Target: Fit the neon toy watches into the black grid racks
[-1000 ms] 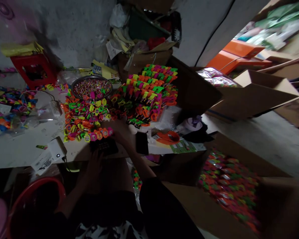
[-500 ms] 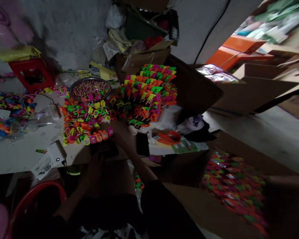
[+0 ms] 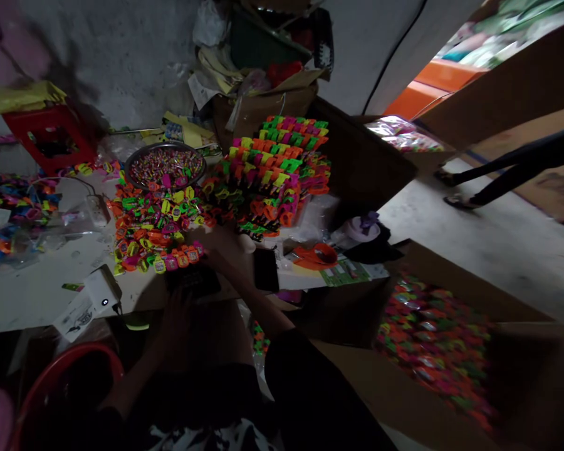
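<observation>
my left hand [image 3: 176, 313] rests at the near edge of the dark tray [image 3: 192, 280]; it is too dim to tell whether its fingers are spread or closed. my right hand [image 3: 223, 247] sits just beyond the tray, touching the row of toy watches [image 3: 176, 260]; its grip is also unreadable. to do this well, i judge: steady the tray, feed one watch at a time. the watches are glossy neon plastic, square-faced. the metal bowl [image 3: 164, 166] farther out holds small multicoloured pieces.
</observation>
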Demonstrator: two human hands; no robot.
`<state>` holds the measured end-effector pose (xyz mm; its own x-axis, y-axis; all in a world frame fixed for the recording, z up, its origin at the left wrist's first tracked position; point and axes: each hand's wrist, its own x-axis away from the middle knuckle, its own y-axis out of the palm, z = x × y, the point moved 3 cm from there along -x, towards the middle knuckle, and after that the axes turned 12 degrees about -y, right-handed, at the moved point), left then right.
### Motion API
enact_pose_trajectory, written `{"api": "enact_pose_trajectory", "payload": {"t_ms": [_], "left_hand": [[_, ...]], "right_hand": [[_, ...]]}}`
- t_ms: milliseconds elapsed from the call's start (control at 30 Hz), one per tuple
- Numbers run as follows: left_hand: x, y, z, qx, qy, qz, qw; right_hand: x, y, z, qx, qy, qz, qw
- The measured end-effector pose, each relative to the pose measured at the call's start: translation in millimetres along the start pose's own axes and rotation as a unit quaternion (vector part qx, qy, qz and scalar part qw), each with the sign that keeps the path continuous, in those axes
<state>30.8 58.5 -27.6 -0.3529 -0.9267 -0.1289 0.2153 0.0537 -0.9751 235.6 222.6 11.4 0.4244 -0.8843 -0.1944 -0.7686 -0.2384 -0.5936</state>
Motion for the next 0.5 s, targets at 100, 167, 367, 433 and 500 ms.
{"api": "enact_pose_trajectory", "payload": {"t_ms": [100,167,367,433,500], "left_hand": [[-0.4,5.1,-1.5,0.009,-0.006,0.004,1.0],[-0.3,7.9,-2.1,0.014,-0.01,0.004,1.0],[2.7,9.3,-2.1,0.012,-0.014,0.026,0.999],[3.4,8.9,-1.2,0.013,-0.011,0.027,0.999],[3.2,9.0,-0.7,0.015,-0.012,0.021,1.0]], "right_hand": [[5.0,2.8,-2.8,0.014,0.001,0.031,0.999],[6.2,3.9,-3.8,0.012,0.004,0.035,0.999],[-0.4,3.1,2.9,-0.041,-0.006,0.02,0.999],[-3.2,3.9,4.8,-0.055,-0.017,0.009,0.998],[-6.2,5.0,4.6,-0.049,-0.027,0.002,0.998]]}}
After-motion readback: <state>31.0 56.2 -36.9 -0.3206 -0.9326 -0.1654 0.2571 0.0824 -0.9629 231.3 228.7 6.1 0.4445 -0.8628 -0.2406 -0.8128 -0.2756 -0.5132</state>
